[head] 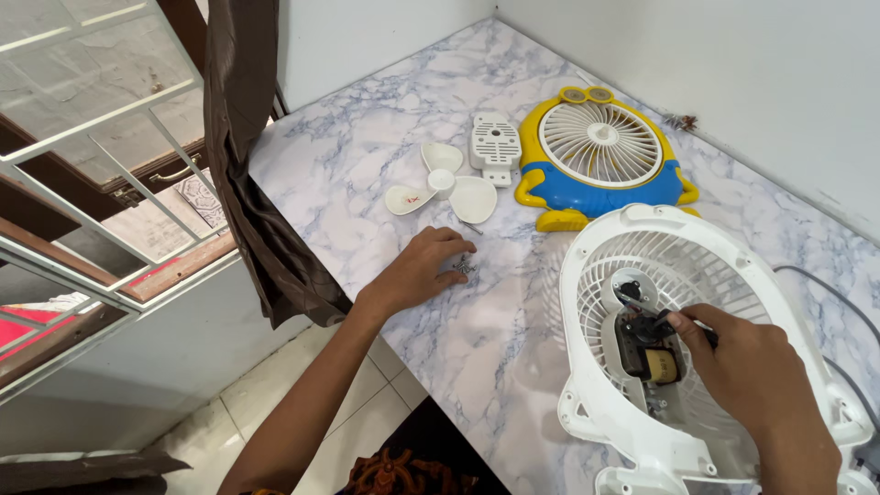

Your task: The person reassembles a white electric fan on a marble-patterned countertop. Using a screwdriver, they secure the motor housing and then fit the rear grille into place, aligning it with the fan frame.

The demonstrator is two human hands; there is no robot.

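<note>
White plastic fan housing (596, 302) fills the near right corner of the marble-patterned table (367, 147), lying with its round grille facing up. At the middle of the grille sits the small motor (653, 359), dark with a brass-coloured coil showing. The right hand (756, 371) comes in from the near right and rests over the motor, fingers pinched around a dark slim tool (698, 330) whose tip points at the motor; how firm the hold is cannot be told, but the hand is closed on the handle.

Further left, the left hand (417, 270) lies palm down on the table, fingers loosely curled and narrow, their tips touching a little cluster of small metal screws (464, 267). One more screw (476, 229) lies just beyond, apart from the cluster.

Farther away, just past the left hand, a white three-bladed fan propeller (443, 186) lies flat. Beside it to the right is a small white perforated cover plate (495, 145). Right of that, near the far wall, rests the yellow and blue front cover (600, 160) with its white round grille, well apart from the housing. A grey cable (830, 289) runs along the table's right side behind the housing. At far left, a brown curtain (243, 137) hangs by a window with white bars (82, 119).
</note>
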